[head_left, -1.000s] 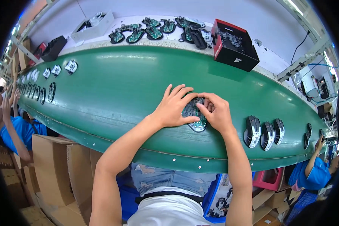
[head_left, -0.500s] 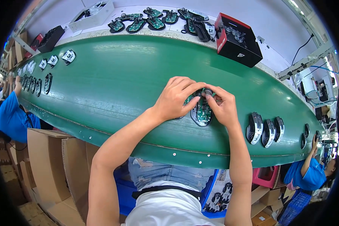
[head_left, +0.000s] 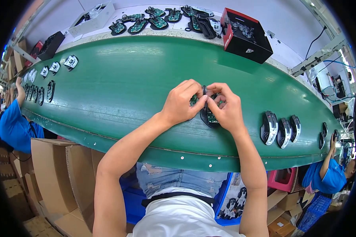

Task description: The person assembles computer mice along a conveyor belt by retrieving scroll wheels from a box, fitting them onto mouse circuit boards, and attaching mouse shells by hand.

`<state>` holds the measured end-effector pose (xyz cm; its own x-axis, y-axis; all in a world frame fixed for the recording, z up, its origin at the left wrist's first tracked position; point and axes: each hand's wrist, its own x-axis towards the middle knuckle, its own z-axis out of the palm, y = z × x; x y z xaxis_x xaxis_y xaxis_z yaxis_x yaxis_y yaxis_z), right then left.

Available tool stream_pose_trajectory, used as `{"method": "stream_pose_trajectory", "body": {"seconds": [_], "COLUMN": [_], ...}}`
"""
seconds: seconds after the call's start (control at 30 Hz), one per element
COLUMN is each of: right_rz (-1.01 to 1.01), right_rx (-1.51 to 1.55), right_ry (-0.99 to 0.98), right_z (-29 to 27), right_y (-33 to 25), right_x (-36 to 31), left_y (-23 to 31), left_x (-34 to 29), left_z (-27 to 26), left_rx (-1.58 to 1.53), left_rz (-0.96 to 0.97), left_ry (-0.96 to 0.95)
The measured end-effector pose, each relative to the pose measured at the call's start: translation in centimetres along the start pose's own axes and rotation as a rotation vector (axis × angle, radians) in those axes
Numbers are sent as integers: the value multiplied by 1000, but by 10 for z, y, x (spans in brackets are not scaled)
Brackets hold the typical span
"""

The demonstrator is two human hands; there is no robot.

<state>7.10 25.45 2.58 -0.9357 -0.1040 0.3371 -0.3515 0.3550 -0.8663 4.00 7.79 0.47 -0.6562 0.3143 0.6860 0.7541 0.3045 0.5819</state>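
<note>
Over the green belt, my left hand (head_left: 182, 99) and my right hand (head_left: 227, 107) meet, with fingertips pinched on a small dark scroll wheel (head_left: 204, 90) seen edge-on. Beneath my right fingers lies an open mouse base (head_left: 210, 118) with a green circuit board, partly covered by the hand. A second green board (head_left: 193, 100) shows behind my left fingers; most of it is hidden.
Assembled mice (head_left: 269, 128) stand to the right on the green belt (head_left: 118, 83). Open mouse bases (head_left: 158, 22) line the back shelf, beside a black-and-red box (head_left: 248, 37) of wheels. Mouse parts (head_left: 50, 91) sit far left. Co-workers in blue (head_left: 16, 124) work at both ends.
My fingertips have shifted slightly left with the scroll wheel, which was over the board's top end and now shows edge-on between both hands. The view has shifted slightly.
</note>
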Motion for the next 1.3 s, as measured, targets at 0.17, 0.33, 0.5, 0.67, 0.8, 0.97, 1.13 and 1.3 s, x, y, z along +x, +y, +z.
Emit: {"method": "stream_pose_trajectory", "body": {"seconds": [0.17, 0.33, 0.5, 0.67, 0.8, 0.97, 1.13, 1.3], "right_rz": [-91, -71, -54, -39, -12, 23, 24, 23], "right_rx": [-168, -136, -145, -304, -345, -426, -458, -461], "right_ry": [-43, -56, -127, -109, -107, -141, -200, -189], "right_z": [-6, -12, -20, -49, -60, -61, -61, -59], "right_y": [0, -3, -5, -2, 8, 9, 9, 8], "right_x": [2, 3, 6, 14, 15, 16, 13, 13], "left_y": [-1, 3, 4, -1, -2, 2, 4, 4], "left_x": [-1, 0, 1, 2, 2, -3, -8, -10], "left_z": [-3, -5, -8, -8, -6, -1, 1, 2], "left_rx": [-83, -113, -159, 44, 185, 197, 249, 236], "left_rz": [-57, -83, -40, -53, 41, 91, 127, 102], "left_ry": [-78, -105, -173, -182, -254, -384, -467, -473]}}
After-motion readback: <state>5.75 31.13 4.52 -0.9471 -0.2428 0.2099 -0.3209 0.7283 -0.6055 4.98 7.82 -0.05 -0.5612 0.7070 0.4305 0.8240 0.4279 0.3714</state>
